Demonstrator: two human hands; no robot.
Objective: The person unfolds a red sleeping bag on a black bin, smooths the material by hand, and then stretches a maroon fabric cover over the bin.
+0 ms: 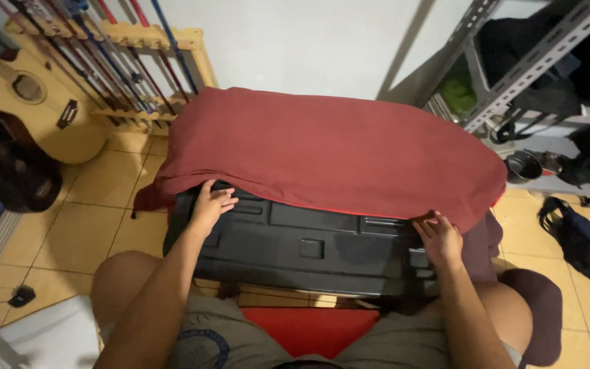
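Your left hand [212,203] lies flat on the lid of the black plastic storage box [295,249], fingers spread and relaxed, their tips touching the near hem of the dark red cloth [329,147]. Nothing is pinched between them; the hem sits just beyond your fingertips [228,199] and partly over them.

Your right hand [440,239] rests at the box's right end, fingers curled slightly upward, the tips at the cloth's lower edge (whether they actually clasp the fabric or only press against it, you cannot tell from here).

The cloth is draped over the far half of the box, spreading away from both sets of fingers and hanging off the left corner beyond your left thumb. The box stands on the tiled floor [97,219] between your knees.

Well beyond your left fingers, an acoustic guitar [32,102] leans beside a wooden rack of cues [124,61]. Past your right fingers stands a grey metal shelf [513,82], with a dark bag [585,242] on the floor beside it.
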